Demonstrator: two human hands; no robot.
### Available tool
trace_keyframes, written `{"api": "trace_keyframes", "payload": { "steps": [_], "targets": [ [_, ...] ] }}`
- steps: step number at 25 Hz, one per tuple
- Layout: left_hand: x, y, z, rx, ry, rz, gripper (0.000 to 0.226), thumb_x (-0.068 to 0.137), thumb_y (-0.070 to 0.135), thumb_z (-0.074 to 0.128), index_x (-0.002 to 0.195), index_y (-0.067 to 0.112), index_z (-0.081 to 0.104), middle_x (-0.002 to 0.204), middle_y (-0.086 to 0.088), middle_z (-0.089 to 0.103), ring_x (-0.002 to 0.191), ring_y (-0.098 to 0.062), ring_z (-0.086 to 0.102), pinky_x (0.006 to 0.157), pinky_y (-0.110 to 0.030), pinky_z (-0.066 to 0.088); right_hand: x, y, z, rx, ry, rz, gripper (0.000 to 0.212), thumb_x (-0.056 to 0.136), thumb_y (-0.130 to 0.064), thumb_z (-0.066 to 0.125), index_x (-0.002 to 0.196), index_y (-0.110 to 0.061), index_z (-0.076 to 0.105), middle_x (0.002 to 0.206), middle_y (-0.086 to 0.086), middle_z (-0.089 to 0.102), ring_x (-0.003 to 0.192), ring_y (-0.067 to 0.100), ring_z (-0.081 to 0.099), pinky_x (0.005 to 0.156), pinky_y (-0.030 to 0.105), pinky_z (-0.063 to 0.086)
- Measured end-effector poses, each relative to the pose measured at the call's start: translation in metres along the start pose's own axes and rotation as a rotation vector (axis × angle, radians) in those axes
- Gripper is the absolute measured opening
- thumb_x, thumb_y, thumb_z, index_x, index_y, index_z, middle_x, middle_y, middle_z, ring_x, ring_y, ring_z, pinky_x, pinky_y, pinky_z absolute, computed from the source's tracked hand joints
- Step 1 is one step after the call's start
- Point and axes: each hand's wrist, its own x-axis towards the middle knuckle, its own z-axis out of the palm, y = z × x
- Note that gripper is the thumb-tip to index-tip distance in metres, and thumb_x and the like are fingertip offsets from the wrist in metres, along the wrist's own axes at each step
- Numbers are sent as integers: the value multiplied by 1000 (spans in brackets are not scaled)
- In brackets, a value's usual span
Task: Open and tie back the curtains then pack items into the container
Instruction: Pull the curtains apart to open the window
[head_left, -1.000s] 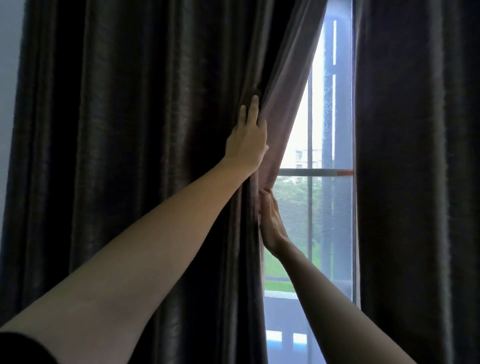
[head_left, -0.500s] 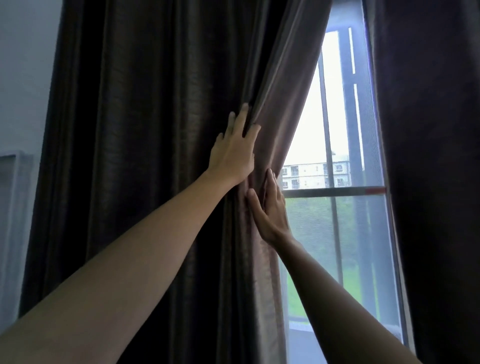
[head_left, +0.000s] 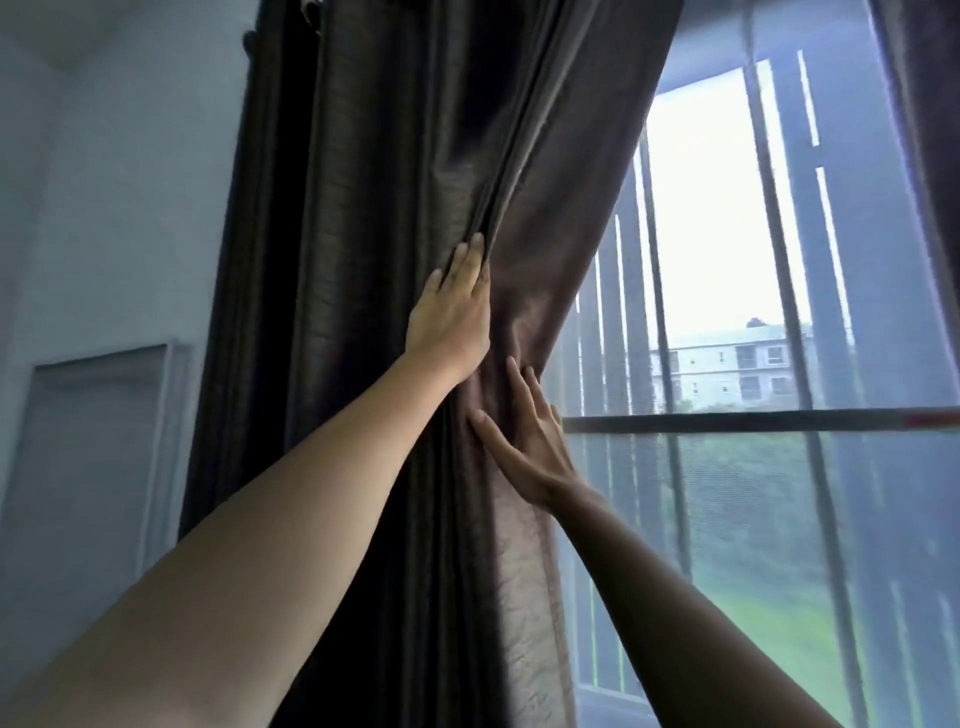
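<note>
**Both hands pressed on the left curtain at the window**

The dark brown left curtain (head_left: 395, 208) hangs bunched in deep vertical folds left of centre, its inner edge drawn aside on a slant so that the window (head_left: 727, 260) shows to its right. The left hand (head_left: 449, 317) lies on the cloth at mid-height, palm against it, fingers straight and close together with their tips tucked into a fold; it is pressing, not clenched round anything. Just below and to the right, the right hand (head_left: 524, 436) rests flat on the curtain's gathered edge, fingers spread and pointing up, thumb out to the left; it too is unclenched and grips nothing. The two hands are near each other but apart. A second curtain (head_left: 930, 130) shows as a dark strip at the far right edge. Left of the curtain stands a pale wall (head_left: 130, 208) with a framed panel (head_left: 98, 457) lower down.
</note>
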Motion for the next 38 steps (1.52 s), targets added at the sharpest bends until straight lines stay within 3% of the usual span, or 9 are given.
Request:
{"api": "trace_keyframes", "payload": {
  "steps": [9,16,22,28,31,34,35,38],
  "targets": [
    [-18,-143,33,171,-23,-50,62,99,14,36,149,3,1,159,-10,-7,147,-22,1,117,-38,14,66,-40,130,52,-147,-49,91,72,-82,37,146,-45,-1,159,-4,-5,146,26,6,115,49,17],
    [-27,-255,63,202,-16,-74,56,99,9,29,149,2,5,160,-10,0,147,-23,4,117,-40,16,118,-78,240,84,-154,-88,93,71,-82,39,147,-43,2,160,3,2,146,24,3,117,42,14],
    [-38,-327,96,175,-8,-99,61,95,2,32,149,3,4,160,-10,1,147,-24,6,117,-39,16,149,-94,315,59,-197,-73,87,77,-75,45,146,-46,1,160,1,-2,144,29,9,115,42,17],
    [-54,-374,116,211,-85,-101,68,92,-6,39,149,4,5,159,-12,2,146,-27,10,116,-41,23,168,-103,376,10,-251,-50,88,80,-71,45,148,-39,0,159,3,-6,145,28,4,116,42,14],
    [-52,-379,115,199,-53,-90,59,95,5,41,148,3,14,159,-13,7,146,-28,10,116,-44,24,169,-101,377,32,-125,-78,87,81,-72,41,149,-31,5,158,5,7,143,26,13,115,39,19],
    [-50,-366,115,117,127,-50,44,94,14,51,136,5,39,157,-19,13,144,-35,18,108,-50,34,164,-92,362,-33,74,-139,96,76,-78,39,149,-22,10,152,9,15,139,26,22,112,37,27],
    [-48,-361,114,72,175,-36,49,93,15,54,138,7,37,156,-21,12,143,-37,21,105,-51,37,163,-89,358,-43,112,-165,100,73,-79,37,149,-21,7,154,10,10,141,25,17,113,36,25],
    [-45,-354,114,-15,132,-58,71,96,20,50,151,15,5,157,-22,1,144,-38,15,105,-47,38,161,-82,357,-7,85,-196,106,72,-79,35,147,-23,-15,154,3,-26,144,17,-13,116,32,8]
  ]
}}
